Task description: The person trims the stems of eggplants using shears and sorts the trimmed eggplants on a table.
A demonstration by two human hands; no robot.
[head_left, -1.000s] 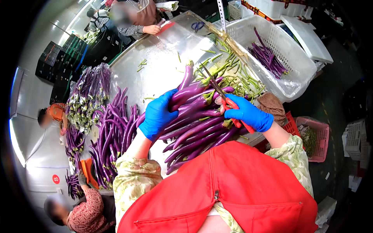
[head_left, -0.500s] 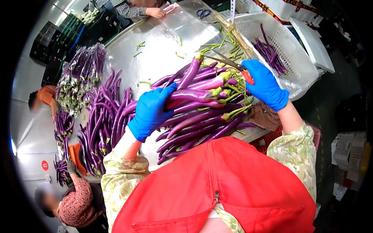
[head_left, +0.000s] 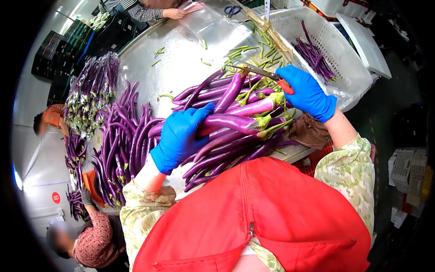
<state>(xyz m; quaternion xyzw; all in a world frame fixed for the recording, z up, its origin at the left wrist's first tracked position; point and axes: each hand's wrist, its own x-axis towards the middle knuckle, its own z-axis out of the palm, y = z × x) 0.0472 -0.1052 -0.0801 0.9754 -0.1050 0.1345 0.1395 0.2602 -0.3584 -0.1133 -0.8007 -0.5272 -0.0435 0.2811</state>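
Blue-gloved, my left hand [head_left: 180, 136] is wrapped round long purple eggplants [head_left: 230, 121], whose green stem ends point right. My right hand [head_left: 309, 96], also gloved in blue, grips red-handled scissors [head_left: 286, 86]. The scissor blades lie across the stem end of one raised eggplant [head_left: 230, 94]; whether they touch it I cannot tell. Under and beside my left hand lies a pile of eggplants [head_left: 217, 161], roughly side by side. Cut green stems [head_left: 244, 49] are scattered beyond the scissors.
More eggplants [head_left: 120, 140] are heaped at left, beside bagged ones [head_left: 93, 86]. A white perforated crate [head_left: 346, 56] with some eggplants stands at right, near a brown cloth [head_left: 309, 131]. Blue-handled scissors [head_left: 232, 10] lie at the back. Co-workers are at the far and left sides.
The scissor blades have come closer together and now cross the raised eggplant's stem end. That eggplant's tip has shifted slightly right. My left hand keeps its hold, moved a little right.
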